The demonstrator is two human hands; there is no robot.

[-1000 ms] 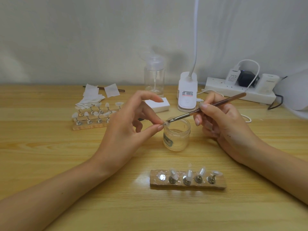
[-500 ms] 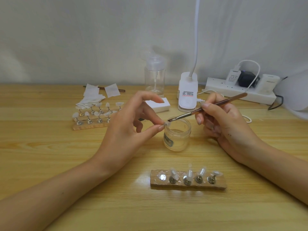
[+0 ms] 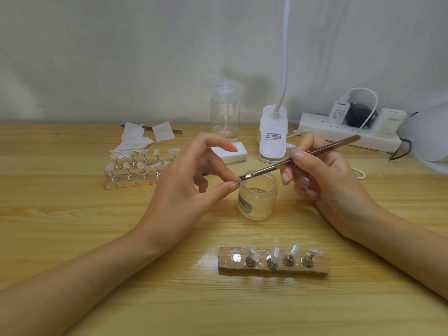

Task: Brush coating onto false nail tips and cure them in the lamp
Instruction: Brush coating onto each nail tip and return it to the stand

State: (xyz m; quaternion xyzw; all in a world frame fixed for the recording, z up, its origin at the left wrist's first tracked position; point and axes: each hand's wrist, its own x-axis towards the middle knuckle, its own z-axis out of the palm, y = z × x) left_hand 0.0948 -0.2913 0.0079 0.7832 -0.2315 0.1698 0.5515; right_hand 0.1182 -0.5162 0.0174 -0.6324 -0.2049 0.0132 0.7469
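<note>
While your left hand (image 3: 184, 190) keeps pinching the nail tip (image 3: 240, 180) over the jar (image 3: 258, 198) between your hands, your right hand (image 3: 324, 180), gripping the brush (image 3: 303, 157), slides its bristles back onto it, so coating continues.

1. The left hand (image 3: 184, 190) was bare, its fingernails (image 3: 233, 149) rounded and a little past the fingertips.
2. The right hand (image 3: 334, 185) was bare too, with longish oval nails (image 3: 285, 179) of a muted look (polished or not, it could not be told).
3. A few tiny dark specks (image 3: 335, 201) marked the right hand's back near the wrist.
4. The left forearm (image 3: 72, 287), over the near left corner of the desk (image 3: 60, 214), was uncovered and bore one small dark dot (image 3: 91, 280).
5. The right forearm (image 3: 400, 241), by the desk's right edge, was uncovered as well.
</note>
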